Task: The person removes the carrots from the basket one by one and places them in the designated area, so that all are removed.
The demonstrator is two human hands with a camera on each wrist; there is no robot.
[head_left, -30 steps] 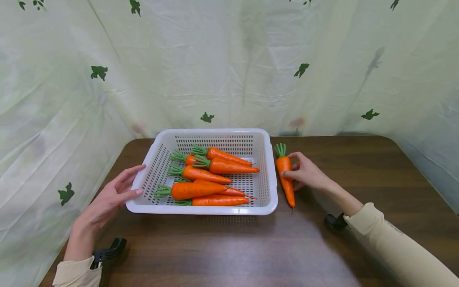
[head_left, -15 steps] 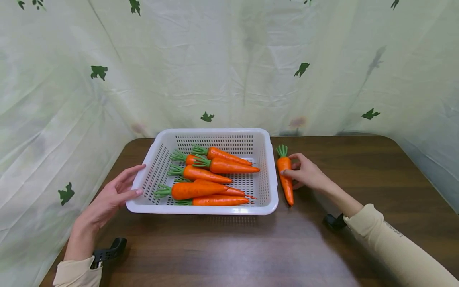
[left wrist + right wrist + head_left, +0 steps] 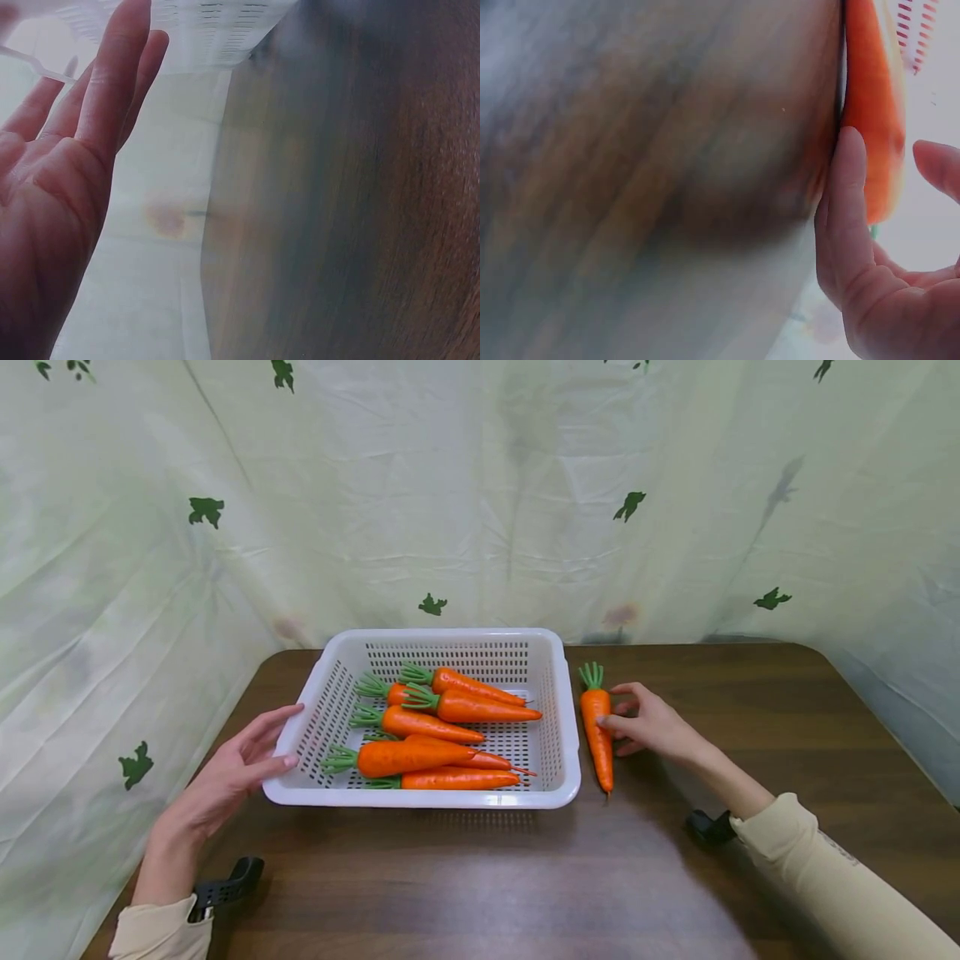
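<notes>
Right hand [image 3: 652, 727] edged toward three o'clock, loose around tapered orange carrot [image 3: 600, 750]; relaxed left hand [image 3: 225, 778] touches rectangular white plastic basket [image 3: 420, 799].

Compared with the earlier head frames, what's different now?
The right hand has drawn slightly right; its thumb stands off the lone carrot in the wrist view, so it seems to be letting go. That carrot turned slightly, green end rightward. The basket, carrots inside and left hand stayed put.

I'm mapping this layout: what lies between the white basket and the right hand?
In the head view, a single carrot lies between the white basket and the right hand.
</notes>
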